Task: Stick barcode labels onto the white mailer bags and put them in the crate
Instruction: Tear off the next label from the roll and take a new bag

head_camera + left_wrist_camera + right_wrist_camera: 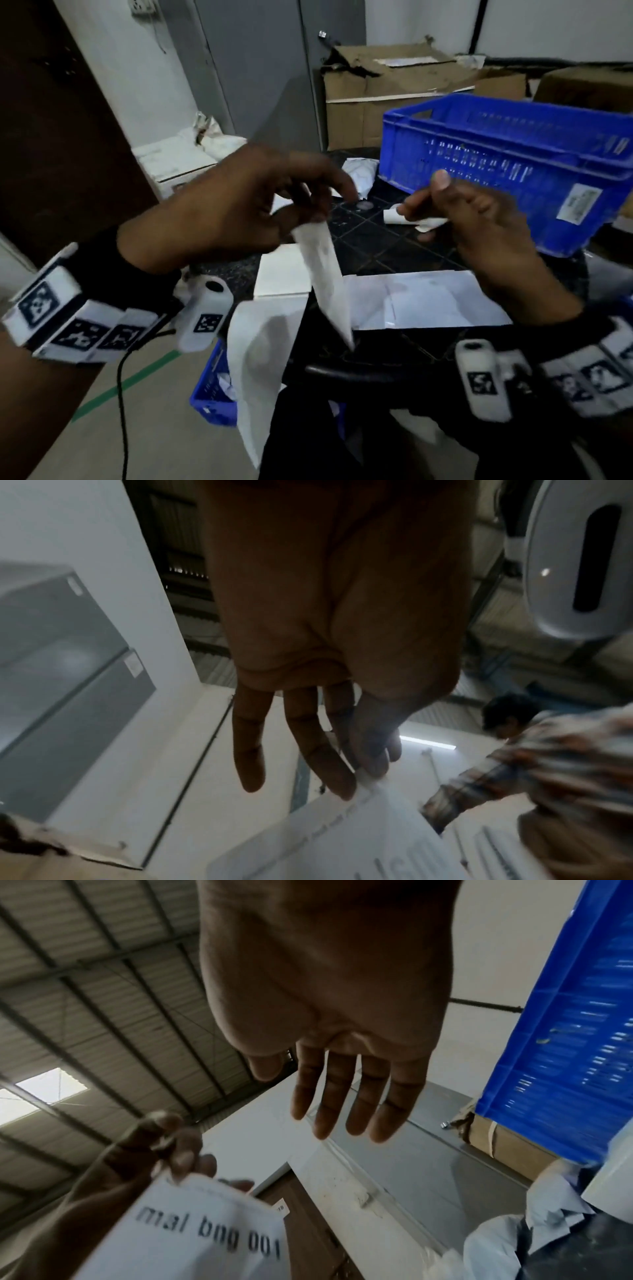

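Nearby, blue crate (507, 171), cardboard boxes (394, 92), label roll (260, 342)

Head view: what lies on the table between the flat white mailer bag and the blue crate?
Mostly bare black table. One small curled white paper piece lies between the mailer bag and the blue crate, partly behind the right hand. Only the head view shows this.

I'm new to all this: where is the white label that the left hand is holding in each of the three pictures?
Head: the label hangs mid-frame, pinched by the left hand.
Left wrist: bottom centre, below the fingertips.
Right wrist: bottom left, printing visible, with the left hand gripping its top edge.
Shared landmark: the blue crate, right in the head view and at the right edge of the right wrist view; absent from the left wrist view.
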`<state>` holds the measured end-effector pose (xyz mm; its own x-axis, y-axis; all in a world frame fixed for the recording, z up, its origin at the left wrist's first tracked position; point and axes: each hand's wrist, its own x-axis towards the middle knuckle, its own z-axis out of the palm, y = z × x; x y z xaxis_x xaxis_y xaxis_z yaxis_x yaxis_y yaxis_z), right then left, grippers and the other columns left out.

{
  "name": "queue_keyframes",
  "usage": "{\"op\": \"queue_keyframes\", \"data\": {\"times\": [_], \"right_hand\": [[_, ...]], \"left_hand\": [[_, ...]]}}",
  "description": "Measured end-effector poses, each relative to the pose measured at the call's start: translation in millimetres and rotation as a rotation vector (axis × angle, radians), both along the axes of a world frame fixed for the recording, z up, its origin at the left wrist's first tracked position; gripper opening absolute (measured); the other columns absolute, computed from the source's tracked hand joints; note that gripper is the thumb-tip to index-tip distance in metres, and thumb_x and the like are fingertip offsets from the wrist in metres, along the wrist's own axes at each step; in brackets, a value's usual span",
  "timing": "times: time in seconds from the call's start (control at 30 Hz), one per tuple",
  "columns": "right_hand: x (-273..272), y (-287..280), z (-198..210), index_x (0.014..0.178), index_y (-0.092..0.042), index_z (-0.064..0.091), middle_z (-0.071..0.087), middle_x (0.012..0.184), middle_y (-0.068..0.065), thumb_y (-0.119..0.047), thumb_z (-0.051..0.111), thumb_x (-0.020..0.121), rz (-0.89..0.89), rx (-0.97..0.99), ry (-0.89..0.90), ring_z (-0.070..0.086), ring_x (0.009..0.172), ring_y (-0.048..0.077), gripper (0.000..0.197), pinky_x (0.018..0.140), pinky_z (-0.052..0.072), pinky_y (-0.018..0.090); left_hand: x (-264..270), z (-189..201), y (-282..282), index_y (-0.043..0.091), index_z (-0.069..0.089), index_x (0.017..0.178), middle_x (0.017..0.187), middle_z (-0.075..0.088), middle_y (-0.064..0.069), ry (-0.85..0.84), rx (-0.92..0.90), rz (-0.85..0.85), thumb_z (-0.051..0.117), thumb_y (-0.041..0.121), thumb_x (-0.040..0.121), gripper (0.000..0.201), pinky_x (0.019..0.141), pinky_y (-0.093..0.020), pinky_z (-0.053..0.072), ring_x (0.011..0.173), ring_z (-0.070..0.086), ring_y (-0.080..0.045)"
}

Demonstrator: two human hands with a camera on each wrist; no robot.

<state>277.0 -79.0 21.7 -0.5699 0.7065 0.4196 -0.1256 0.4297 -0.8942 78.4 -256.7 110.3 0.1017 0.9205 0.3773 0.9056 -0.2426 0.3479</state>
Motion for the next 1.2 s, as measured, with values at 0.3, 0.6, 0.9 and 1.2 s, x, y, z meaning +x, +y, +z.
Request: {"op": "queue_keyframes", "data": {"times": [0.3, 0.6, 0.9, 1.2], "right_hand": [[26.9, 7.8, -3.0, 0.127, -0.003, 0.068, 0.07, 0.128, 0.019, -0.036, 0.052, 0.099, 0.503, -0.526, 0.003, 0.066, 0.114, 0.027, 0.046, 0.092, 0.055, 0.036], [41.4, 20.7, -26.9, 0.121, 0.004, 0.066, 0.071, 0.12, 0.027, -0.015, 0.074, 0.082, 0.317, -0.663, 0.065, 0.068, 0.102, 0.034, 0.044, 0.091, 0.058, 0.047], [51.4, 41.5, -31.9, 0.106, -0.003, 0.071, 0.077, 0.101, 0.022, -0.011, 0.073, 0.08, 0.106, -0.609, 0.142, 0.075, 0.078, 0.026, 0.028, 0.07, 0.064, 0.036], [27.1, 70.5, -46.5, 0.1, -0.004, 0.07, 0.076, 0.104, 0.023, -0.009, 0.074, 0.086, -0.061, -0.671, 0.176, 0.073, 0.091, 0.033, 0.016, 0.088, 0.061, 0.05]], "left_hand": [[46.7, -8.1, 44.0, 0.005, 0.07, 0.113, 0.098, 0.075, -0.008, -0.375, 0.104, -0.3, 0.071, -0.002, 0.089, 0.025, 0.088, -0.033, 0.059, 0.094, 0.074, -0.023], [29.7, -37.3, 58.1, 0.013, 0.064, 0.129, 0.103, 0.076, -0.008, -0.499, -0.002, -0.068, 0.082, 0.011, 0.075, 0.057, 0.088, -0.032, 0.061, 0.093, 0.076, -0.023], [11.8, -76.6, 80.4, 0.018, 0.068, 0.124, 0.099, 0.08, -0.004, -0.593, -0.253, 0.078, 0.079, 0.015, 0.084, 0.042, 0.096, -0.034, 0.058, 0.1, 0.075, -0.016], [53.2, -132.0, 103.1, 0.012, 0.078, 0.102, 0.097, 0.078, -0.016, -1.114, -0.353, 0.228, 0.083, 0.046, 0.08, 0.04, 0.063, -0.03, 0.057, 0.075, 0.074, -0.027]]}}
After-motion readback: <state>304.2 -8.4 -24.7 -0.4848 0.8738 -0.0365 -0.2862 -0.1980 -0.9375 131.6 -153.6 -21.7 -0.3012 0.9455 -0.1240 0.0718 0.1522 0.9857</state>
